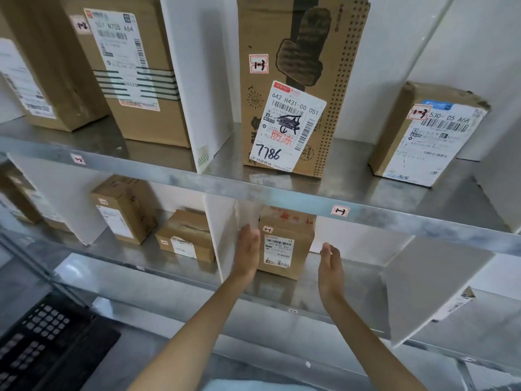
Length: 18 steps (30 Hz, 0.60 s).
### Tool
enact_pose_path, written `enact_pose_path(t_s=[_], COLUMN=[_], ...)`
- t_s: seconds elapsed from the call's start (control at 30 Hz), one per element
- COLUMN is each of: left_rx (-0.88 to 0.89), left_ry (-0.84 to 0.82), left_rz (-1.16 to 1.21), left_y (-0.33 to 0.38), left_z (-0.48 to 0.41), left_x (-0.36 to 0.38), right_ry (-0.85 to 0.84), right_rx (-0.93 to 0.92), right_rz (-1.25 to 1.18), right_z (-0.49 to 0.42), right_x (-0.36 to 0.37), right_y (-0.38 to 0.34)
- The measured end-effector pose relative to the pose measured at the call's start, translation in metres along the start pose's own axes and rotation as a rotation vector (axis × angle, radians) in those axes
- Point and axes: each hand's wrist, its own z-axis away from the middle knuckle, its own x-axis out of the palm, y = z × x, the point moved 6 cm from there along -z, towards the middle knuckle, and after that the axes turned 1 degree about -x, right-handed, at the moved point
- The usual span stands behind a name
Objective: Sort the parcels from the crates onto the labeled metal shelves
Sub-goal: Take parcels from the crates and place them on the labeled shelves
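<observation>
White wall backs a set of metal shelves [394,218] split into bays by white dividers [222,241], each bay tagged with a small red-and-white sticker [340,211] on the front rail.

From the head view, both arms reach into a bay of the lower shelf. A small box [284,249] stands there, label facing out and a "2-3" tag on its front, close beside the divider. The left hand [248,249] and right hand [331,266] flank it with palms turned inward and fingers straight. Neither grip is closed on anything: the right hand is clearly apart from the box, and the left sits at its edge (too blurred to say whether it touches). That posture reads as squaring the box or letting go of it, so this parcel looks placed.

By count, the upper shelf carries four boxes: a tall box [298,88] and a shorter box [428,136], both tagged "1-3", in the bay above the hands, and two in the bay to the left. The lower shelf shows the small box, two more one bay over, and one cut off at the far left. One black crate [50,340] sits bottom left, its contents out of sight.
</observation>
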Motion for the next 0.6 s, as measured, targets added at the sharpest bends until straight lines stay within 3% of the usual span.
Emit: enact_pose_path(t_s=[0.07, 0.3, 0.6], left_rx=[0.078, -0.013, -0.139], left_ry=[0.004, 0.056, 0.476], left_rz=[-0.04, -0.034, 0.021], left_y=[-0.008, -0.031, -0.071], left_z=[0.029, 0.101, 0.177], left_x=[0.004, -0.022, -0.173], right_ry=[0.004, -0.315, -0.764], right_rx=[-0.048, -0.004, -0.037], right_rz=[-0.017, 0.0, 0.125], right_z=[0.024, 0.083, 0.19], right_x=[0.003, 0.062, 0.157], right_y=[0.009, 0.051, 0.034])
